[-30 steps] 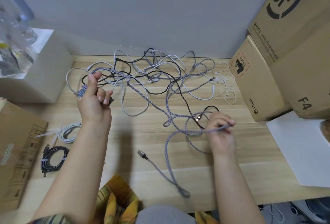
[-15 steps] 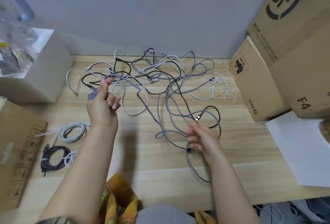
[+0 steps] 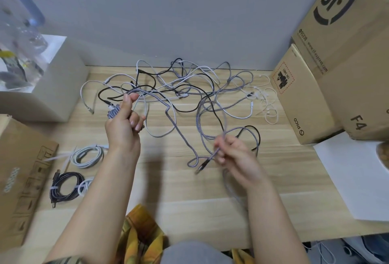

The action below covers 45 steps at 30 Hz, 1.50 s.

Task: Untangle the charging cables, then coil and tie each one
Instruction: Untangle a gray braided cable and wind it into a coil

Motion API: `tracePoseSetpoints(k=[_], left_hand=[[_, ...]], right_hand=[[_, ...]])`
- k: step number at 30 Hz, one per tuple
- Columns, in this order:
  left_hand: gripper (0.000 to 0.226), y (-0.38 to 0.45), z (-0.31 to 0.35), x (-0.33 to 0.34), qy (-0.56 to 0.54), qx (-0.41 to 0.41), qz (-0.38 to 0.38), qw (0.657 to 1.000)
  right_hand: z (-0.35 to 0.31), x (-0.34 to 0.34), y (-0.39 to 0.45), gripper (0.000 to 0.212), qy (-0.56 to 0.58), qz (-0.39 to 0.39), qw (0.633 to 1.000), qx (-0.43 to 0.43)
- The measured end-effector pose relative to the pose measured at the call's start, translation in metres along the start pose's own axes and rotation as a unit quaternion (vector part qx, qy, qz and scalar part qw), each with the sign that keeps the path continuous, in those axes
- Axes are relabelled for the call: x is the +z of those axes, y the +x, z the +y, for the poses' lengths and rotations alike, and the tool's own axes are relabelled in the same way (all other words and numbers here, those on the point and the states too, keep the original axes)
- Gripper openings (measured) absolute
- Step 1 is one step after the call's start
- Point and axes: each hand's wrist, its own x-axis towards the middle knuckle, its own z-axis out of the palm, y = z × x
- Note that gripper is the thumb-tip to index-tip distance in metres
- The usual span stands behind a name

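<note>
Now left hand point(image 3: 123, 125) raised mid-table, fist curled round braided cable point(image 3: 179, 131) bundle; right hand point(image 3: 235, 158) lower, near front edge, fingertips pinching same cable by its plug.

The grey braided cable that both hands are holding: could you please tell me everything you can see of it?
The grey braided cable has a woven, speckled grey-and-white sheath. The left hand grips a small coiled bundle of it, raised above the wooden table. From there it runs right and down in slack curves to the right hand, which pinches it near its metal plug. A further loop trails below that hand. It crosses the tangle of white and black cables.
</note>
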Motion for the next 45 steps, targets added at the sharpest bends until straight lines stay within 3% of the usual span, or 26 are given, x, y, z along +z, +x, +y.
tracePoseSetpoints(k=[3,5,6,8,12,15,18,20,23,25,29,34,36,37,38,40,42,44,45], left_hand=[[0.022,0.0,-0.002,0.001,0.014,-0.004,-0.006,1.0],[0.022,-0.001,-0.003,0.001,0.026,-0.005,-0.015,1.0],[0.022,-0.001,-0.004,0.001,0.032,-0.006,-0.023,0.999],[0.022,-0.003,-0.006,0.003,0.042,-0.009,-0.039,0.998],[0.023,-0.009,-0.014,0.009,0.064,-0.022,-0.064,0.996],[0.023,-0.016,-0.021,0.015,0.08,-0.031,-0.092,0.992],[0.025,-0.021,-0.024,0.019,0.097,-0.033,-0.133,0.986],[0.026,-0.021,-0.022,0.018,0.126,-0.027,-0.155,0.979],[0.024,-0.017,-0.019,0.012,0.196,-0.034,-0.191,0.961],[0.025,-0.017,-0.016,0.008,0.265,-0.076,-0.251,0.928],[0.036,-0.023,-0.015,-0.002,0.34,-0.226,-0.421,0.81],[0.037,-0.034,-0.015,-0.006,0.235,-0.355,-0.637,0.642],[0.028,-0.041,-0.015,-0.003,0.185,-0.355,-0.707,0.583],[0.024,-0.046,-0.016,0.0,0.15,-0.341,-0.733,0.57],[0.021,-0.049,-0.016,0.005,0.108,-0.322,-0.747,0.572],[0.02,-0.053,-0.012,0.018,0.003,-0.274,-0.727,0.63],[0.02,-0.052,-0.006,0.031,-0.105,-0.276,-0.617,0.73],[0.024,-0.047,0.001,0.041,-0.13,-0.279,-0.461,0.832],[0.029,-0.044,0.002,0.044,-0.12,-0.269,-0.403,0.866]], right_hand=[[-0.015,-0.015,0.0,0.037,0.305,0.012,0.95,-0.066],[-0.018,-0.022,0.0,0.045,0.386,0.028,0.916,-0.108],[-0.018,-0.023,0.001,0.052,0.383,0.041,0.916,-0.114],[-0.015,-0.022,0.0,0.063,0.337,0.074,0.934,-0.094],[-0.009,-0.003,-0.001,0.057,0.217,0.103,0.969,-0.053],[-0.008,0.02,-0.003,0.048,-0.03,0.063,0.997,-0.034],[-0.01,0.038,-0.007,0.032,-0.213,0.0,0.977,0.006],[-0.015,0.045,-0.01,0.018,-0.228,-0.009,0.973,-0.014],[-0.027,0.05,-0.015,0.016,-0.216,0.062,0.972,-0.074],[-0.035,0.05,-0.017,0.021,-0.214,0.117,0.959,-0.146],[-0.049,0.037,-0.017,0.025,-0.241,0.19,0.911,-0.275],[-0.047,0.027,-0.014,0.018,-0.256,0.228,0.888,-0.308],[-0.044,0.025,-0.01,0.021,-0.25,0.238,0.888,-0.303],[-0.041,0.023,-0.006,0.025,-0.253,0.243,0.89,-0.292],[-0.036,0.02,-0.001,0.028,-0.257,0.248,0.893,-0.273],[-0.02,0.013,0.009,0.032,-0.259,0.25,0.907,-0.217],[-0.003,0.009,0.015,0.035,-0.259,0.24,0.922,-0.161],[0.005,0.007,0.016,0.034,-0.284,0.23,0.922,-0.13],[0.006,0.007,0.015,0.034,-0.301,0.226,0.918,-0.124]])
